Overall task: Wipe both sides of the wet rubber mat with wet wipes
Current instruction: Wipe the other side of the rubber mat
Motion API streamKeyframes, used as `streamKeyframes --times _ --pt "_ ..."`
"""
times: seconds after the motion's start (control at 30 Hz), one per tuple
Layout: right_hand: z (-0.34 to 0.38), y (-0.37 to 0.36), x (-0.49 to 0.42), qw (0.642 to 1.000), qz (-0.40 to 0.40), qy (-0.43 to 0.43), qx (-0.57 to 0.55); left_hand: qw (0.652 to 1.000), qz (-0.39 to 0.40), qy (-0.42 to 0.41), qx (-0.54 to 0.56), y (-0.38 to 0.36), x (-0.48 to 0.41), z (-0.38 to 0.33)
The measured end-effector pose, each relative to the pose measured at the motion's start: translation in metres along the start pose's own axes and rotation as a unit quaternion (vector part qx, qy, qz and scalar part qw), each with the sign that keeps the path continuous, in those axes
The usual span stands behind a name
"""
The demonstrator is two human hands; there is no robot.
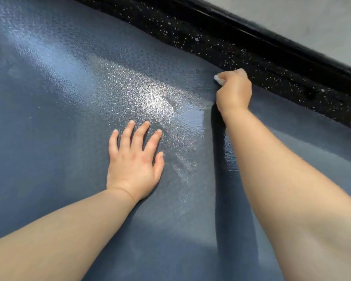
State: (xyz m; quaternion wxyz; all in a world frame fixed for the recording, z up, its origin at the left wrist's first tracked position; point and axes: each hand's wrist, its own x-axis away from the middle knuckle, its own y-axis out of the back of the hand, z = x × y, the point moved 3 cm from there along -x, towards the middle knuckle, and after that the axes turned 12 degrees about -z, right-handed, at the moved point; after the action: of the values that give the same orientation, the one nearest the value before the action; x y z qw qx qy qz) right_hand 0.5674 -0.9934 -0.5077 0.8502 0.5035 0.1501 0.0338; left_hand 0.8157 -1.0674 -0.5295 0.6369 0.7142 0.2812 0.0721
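Left hand (pixel 133 159) lies flat, fingers spread, arm stretched forward. Right hand (pixel 233 92) sits farther right, fingers curled round a wet wipe (pixel 218 79).

floor (pixel 211 37): black, white-speckled | baseboard (pixel 292 46): glossy black | wall (pixel 312 17): pale grey

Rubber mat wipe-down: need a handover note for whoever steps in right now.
Left hand: flat on the mat, fingers spread, holding it down.
Right hand: grips a white wet wipe at the mat's far edge, beside the speckled black floor.
Done: glossy wet streaks run between the hands, so that middle strip looks wiped.
Left: the duller areas to either side look unwiped. How much of this face is done cannot be judged. The underside is not in view; flip the mat and wipe it too.
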Motion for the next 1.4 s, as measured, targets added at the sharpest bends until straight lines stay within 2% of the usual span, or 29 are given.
streamKeyframes --times 0.1,0.17,0.23,0.27,0.33,0.4,0.5,0.6,0.77,0.87,0.9,0.93,1.0,1.07,1.2,1.3,1.4 --pt "0.031 -0.007 0.044 0.994 0.029 0.098 -0.037 1.000 -0.003 0.011 0.008 0.002 -0.001 0.000" --pt "0.049 -0.007 0.089 0.978 0.072 0.184 -0.069 1.000 -0.002 0.016 0.014 0.002 -0.001 0.001" --pt "0.056 0.001 0.122 0.958 0.119 0.226 -0.131 1.000 0.003 0.017 0.017 0.002 -0.001 0.001" --pt "0.052 0.007 0.124 0.954 0.128 0.218 -0.161 1.000 0.003 0.016 0.017 0.002 0.000 0.001" --pt "0.035 0.021 0.102 0.970 0.061 0.155 -0.179 1.000 0.003 0.015 0.018 0.002 0.000 0.000" --pt "0.006 0.033 0.067 0.989 -0.021 0.072 -0.124 1.000 0.006 0.018 0.023 0.001 0.000 0.001" --pt "-0.025 0.031 0.040 1.000 -0.009 0.002 -0.025 0.999 0.006 0.021 0.030 0.002 0.000 0.002" --pt "-0.014 0.022 0.061 0.999 0.013 0.036 -0.015 0.999 0.008 0.020 0.045 0.002 0.000 0.002" --pt "0.022 0.032 0.163 0.982 0.064 0.165 -0.069 0.992 -0.001 0.056 0.115 0.004 -0.001 0.008" --pt "0.031 0.047 0.218 0.955 0.165 0.217 -0.113 0.986 0.005 0.078 0.145 0.007 -0.003 0.013" --pt "0.030 0.053 0.223 0.947 0.197 0.212 -0.139 0.986 0.015 0.076 0.151 0.008 -0.003 0.014" --pt "0.027 0.059 0.219 0.948 0.198 0.185 -0.168 0.985 0.027 0.067 0.157 0.008 -0.004 0.016" --pt "0.011 0.068 0.191 0.972 0.106 0.086 -0.192 0.983 0.063 0.037 0.170 0.010 -0.002 0.022" --pt "-0.012 0.072 0.156 0.989 0.026 -0.008 -0.147 0.980 0.084 0.023 0.177 0.018 0.010 0.028" --pt "-0.042 0.060 0.131 0.995 0.018 -0.078 -0.064 0.989 0.064 0.030 0.129 0.048 0.058 0.034" --pt "-0.022 0.052 0.165 0.999 0.039 -0.014 -0.026 0.991 0.085 0.051 0.090 0.060 0.099 0.036" --pt "0.012 0.052 0.238 0.984 0.113 0.128 -0.055 0.990 0.088 0.091 0.065 0.069 0.132 0.041"
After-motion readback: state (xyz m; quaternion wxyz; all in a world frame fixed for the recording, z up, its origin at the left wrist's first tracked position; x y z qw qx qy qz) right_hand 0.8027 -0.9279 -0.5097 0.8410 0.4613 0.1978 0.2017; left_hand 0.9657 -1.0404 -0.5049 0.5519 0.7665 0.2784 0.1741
